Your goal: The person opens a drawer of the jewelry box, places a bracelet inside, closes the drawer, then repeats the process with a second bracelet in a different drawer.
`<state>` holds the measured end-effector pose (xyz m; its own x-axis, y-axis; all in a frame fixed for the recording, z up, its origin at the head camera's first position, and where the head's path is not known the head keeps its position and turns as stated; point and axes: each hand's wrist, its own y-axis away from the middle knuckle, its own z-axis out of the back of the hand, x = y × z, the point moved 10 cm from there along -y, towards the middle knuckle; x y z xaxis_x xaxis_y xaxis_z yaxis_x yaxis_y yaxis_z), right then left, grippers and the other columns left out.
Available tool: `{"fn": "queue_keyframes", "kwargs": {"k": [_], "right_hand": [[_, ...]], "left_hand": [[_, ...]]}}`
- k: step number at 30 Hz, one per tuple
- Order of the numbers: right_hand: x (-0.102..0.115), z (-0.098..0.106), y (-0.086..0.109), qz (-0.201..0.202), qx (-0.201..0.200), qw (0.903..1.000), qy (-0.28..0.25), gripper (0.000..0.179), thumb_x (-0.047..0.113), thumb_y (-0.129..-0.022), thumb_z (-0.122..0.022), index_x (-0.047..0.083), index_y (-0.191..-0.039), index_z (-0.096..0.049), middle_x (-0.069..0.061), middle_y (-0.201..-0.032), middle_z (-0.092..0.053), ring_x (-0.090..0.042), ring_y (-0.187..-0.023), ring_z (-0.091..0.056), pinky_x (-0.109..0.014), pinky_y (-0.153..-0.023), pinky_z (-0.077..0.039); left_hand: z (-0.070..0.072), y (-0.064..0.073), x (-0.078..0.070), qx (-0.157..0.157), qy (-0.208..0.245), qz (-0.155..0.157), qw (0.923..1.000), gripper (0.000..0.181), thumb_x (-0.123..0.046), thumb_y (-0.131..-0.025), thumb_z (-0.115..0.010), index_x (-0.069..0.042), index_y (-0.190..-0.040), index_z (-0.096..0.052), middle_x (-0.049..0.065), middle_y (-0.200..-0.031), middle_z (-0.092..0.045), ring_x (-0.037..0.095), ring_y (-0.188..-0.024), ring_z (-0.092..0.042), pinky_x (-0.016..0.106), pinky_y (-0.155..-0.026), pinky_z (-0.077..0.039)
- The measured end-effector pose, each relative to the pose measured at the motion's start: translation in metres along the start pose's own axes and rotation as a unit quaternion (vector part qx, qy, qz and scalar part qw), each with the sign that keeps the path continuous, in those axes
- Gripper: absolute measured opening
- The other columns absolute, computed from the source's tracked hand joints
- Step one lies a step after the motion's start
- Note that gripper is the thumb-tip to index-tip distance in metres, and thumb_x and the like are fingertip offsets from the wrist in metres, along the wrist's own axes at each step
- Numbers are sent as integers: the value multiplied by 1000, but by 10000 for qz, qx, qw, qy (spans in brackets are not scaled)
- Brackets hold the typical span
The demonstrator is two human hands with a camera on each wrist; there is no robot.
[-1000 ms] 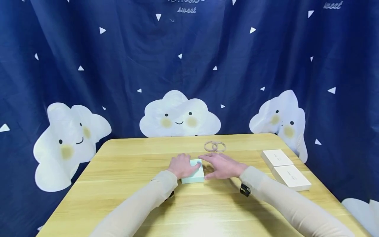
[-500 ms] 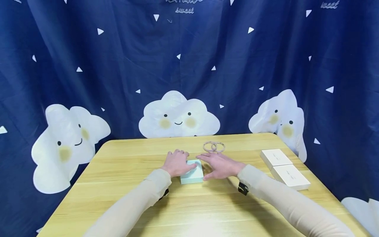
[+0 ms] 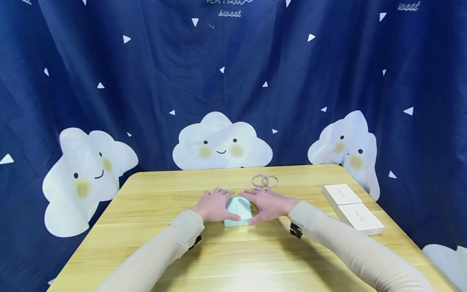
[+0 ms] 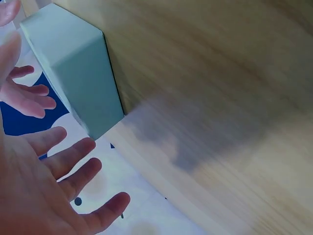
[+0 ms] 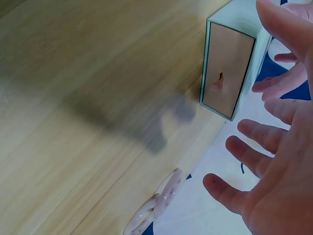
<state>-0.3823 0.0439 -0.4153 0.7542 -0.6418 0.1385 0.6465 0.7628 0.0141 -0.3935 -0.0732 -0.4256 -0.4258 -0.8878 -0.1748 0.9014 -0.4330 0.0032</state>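
Observation:
A small mint-green box (image 3: pixel 240 207) lies on the table between both hands. My left hand (image 3: pixel 216 205) is at its left side, fingers spread, the thumb overlapping the front of the lid in the head view. In the left wrist view, the fingers (image 4: pixel 80 152) are relaxed and separated beside the box's plain side. My right hand (image 3: pixel 270 205) stands at the right side, fingertips near the far corner and thumb near the front one. The right wrist view shows the box's tan end panel (image 5: pixel 234 54) with a small ribbon tab (image 5: pixel 218 82), facing the spread right hand.
Two overlapping pinkish bangles (image 3: pixel 252 181) lie behind the box, near the table's far edge. Two white boxes (image 3: pixel 341 194) sit end to end at the right side of the wooden table (image 3: pixel 164 235). A dark blue curtain (image 3: pixel 153 73) hangs behind.
My left hand has drawn left off the top of the box, its thumb now lower toward the front edge. The right hand has shifted slightly left, closer to the box. The box stays put.

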Motion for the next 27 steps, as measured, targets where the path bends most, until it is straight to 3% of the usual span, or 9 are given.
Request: {"fn": "queue_keyframes", "kwargs": {"k": [7,14,27], "right_hand": [[0,-5,-4,-19,65,10000,62,95,59,-80,-78,18,-156,-38,-5,-156,-45,-31,-145,-39,-61,-116,-28],[-1,-7,-7,-32,0,10000,25,91,57,-80,-78,18,-154,-41,-4,-152,-49,-29,-141,-43,-59,-109,-36],[-3,-8,-9,36,-95,9999,96,92,56,-80,-79,18,-154,-40,-4,-149,-52,-25,-138,-46,-55,-109,-39]], "left_hand": [[-1,4,-2,100,42,-88,9999,106,-75,-69,-75,-17,-153,-44,5,-151,-51,28,-139,-43,64,-108,-34],[-4,4,-1,111,23,-126,9999,105,-65,-68,-81,-15,-153,-43,6,-145,-56,26,-134,-46,61,-105,-36],[-3,2,1,-61,-2,-185,9998,109,-63,-65,-84,-14,-153,-43,7,-143,-58,28,-134,-46,60,-106,-36]]}}
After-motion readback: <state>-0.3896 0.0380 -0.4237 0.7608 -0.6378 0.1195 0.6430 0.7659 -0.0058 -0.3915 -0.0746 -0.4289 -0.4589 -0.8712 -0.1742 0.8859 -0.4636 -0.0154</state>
